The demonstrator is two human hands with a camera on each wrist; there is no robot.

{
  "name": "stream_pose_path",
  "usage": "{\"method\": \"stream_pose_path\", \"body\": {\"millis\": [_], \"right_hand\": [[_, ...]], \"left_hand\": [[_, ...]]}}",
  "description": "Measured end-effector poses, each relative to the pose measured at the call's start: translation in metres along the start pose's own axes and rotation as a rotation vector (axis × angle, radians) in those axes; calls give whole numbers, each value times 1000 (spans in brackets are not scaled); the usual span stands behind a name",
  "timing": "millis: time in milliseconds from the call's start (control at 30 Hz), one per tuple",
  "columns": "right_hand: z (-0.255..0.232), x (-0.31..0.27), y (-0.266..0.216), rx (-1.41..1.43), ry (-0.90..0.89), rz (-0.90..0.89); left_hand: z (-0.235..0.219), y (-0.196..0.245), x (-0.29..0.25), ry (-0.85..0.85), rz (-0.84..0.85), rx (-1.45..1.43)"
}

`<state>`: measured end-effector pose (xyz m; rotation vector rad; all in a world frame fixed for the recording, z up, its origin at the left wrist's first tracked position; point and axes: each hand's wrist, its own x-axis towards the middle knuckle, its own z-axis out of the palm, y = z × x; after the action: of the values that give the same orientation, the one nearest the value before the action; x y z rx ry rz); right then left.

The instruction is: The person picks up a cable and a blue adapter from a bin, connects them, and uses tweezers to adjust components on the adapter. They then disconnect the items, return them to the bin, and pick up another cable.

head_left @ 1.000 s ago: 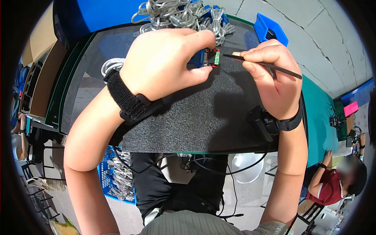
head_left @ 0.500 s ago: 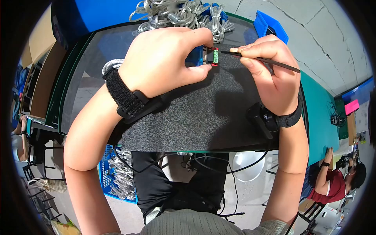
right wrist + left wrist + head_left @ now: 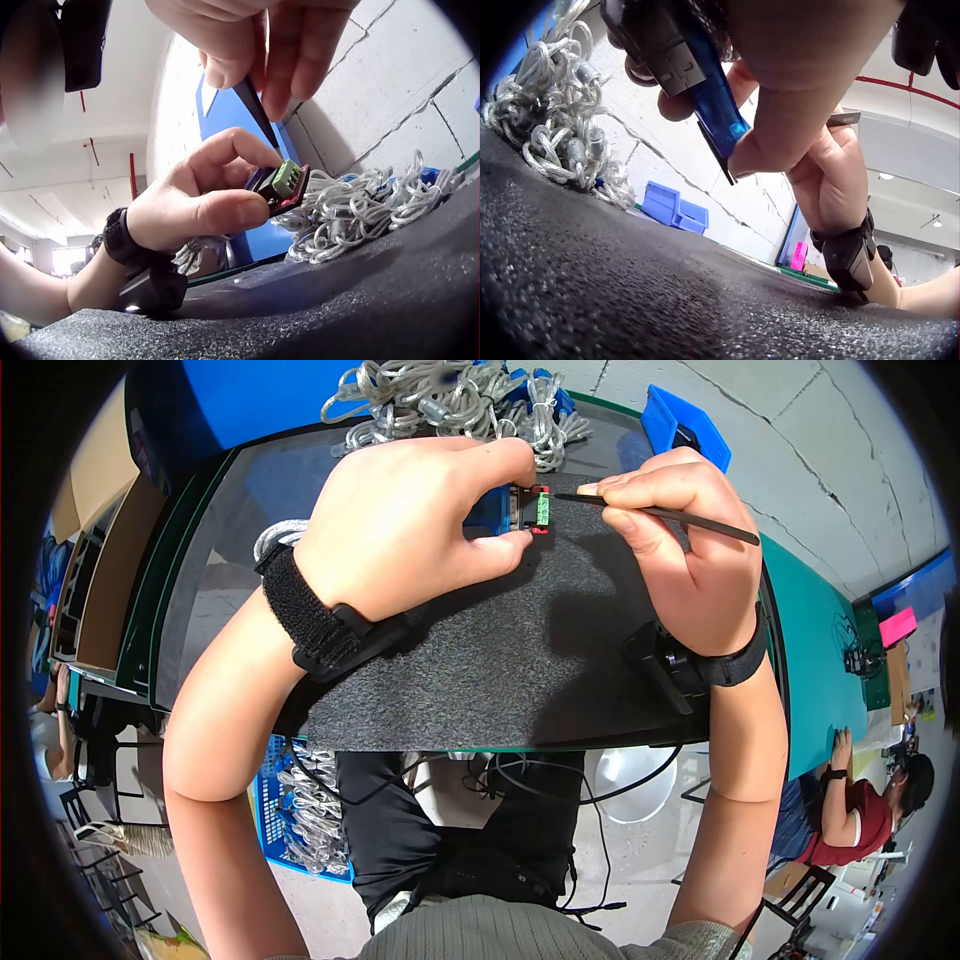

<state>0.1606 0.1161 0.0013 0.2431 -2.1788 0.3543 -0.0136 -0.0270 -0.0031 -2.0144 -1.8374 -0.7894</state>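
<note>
My left hand [image 3: 400,530] grips a translucent blue connector [image 3: 488,512] between thumb and fingers, above the dark mat. At the connector's right end sits a small red-edged board carrying a green terminal block [image 3: 543,509], which faces right. A metal USB plug [image 3: 679,67] shows by the left hand in the left wrist view. My right hand [image 3: 690,540] pinches slim black tweezers [image 3: 700,522]; their tip points left, right at the green block. The right wrist view shows the tweezers [image 3: 255,109] slanting down to the upper side of the terminal block [image 3: 286,178].
A dark textured mat [image 3: 450,690] covers the table. Coiled clear cables [image 3: 460,405] with blue ends lie at the back, beside a blue bin [image 3: 685,428]. Below the table edge stands a blue basket [image 3: 268,810] of cables. Another person [image 3: 850,815] is at the far right.
Both hands have shifted slightly left together. The tweezer tip is a little closer to the green terminal block. Both grips stay the same.
</note>
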Motion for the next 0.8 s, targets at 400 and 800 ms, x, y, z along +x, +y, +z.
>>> {"method": "stream_pose_path", "body": {"millis": [400,800], "right_hand": [[-1,0,-3,-31,0,-14],[-5,0,-3,-44,-43,-27]], "left_hand": [[-2,2,0,-23,-1,-11],[-2,2,0,-7,7,-12]]}}
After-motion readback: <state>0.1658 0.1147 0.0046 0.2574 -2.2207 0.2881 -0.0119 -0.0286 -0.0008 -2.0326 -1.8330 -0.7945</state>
